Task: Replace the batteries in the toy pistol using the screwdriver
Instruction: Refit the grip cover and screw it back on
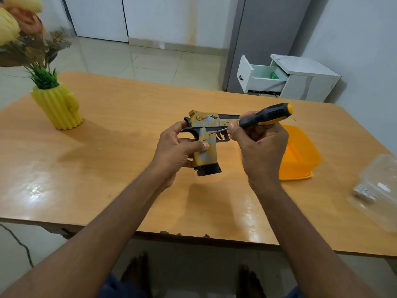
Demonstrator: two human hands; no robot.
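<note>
pistol (205, 137), yellow-grey plastic, gripped by left hand (178, 150); right hand (261, 147) holds ribbed screwdriver (265, 117), tip at grip. clear box (378, 190) perhaps holds batteries.

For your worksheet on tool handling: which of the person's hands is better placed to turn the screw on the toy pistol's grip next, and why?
The right hand. It already grips the screwdriver, whose tip sits at the top of the toy pistol's grip. The left hand is wrapped round the grip, steadying it above the table.

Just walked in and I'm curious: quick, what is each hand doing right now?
Left hand: grips the toy pistol.
Right hand: grips the screwdriver, tip at the pistol's grip.
</note>
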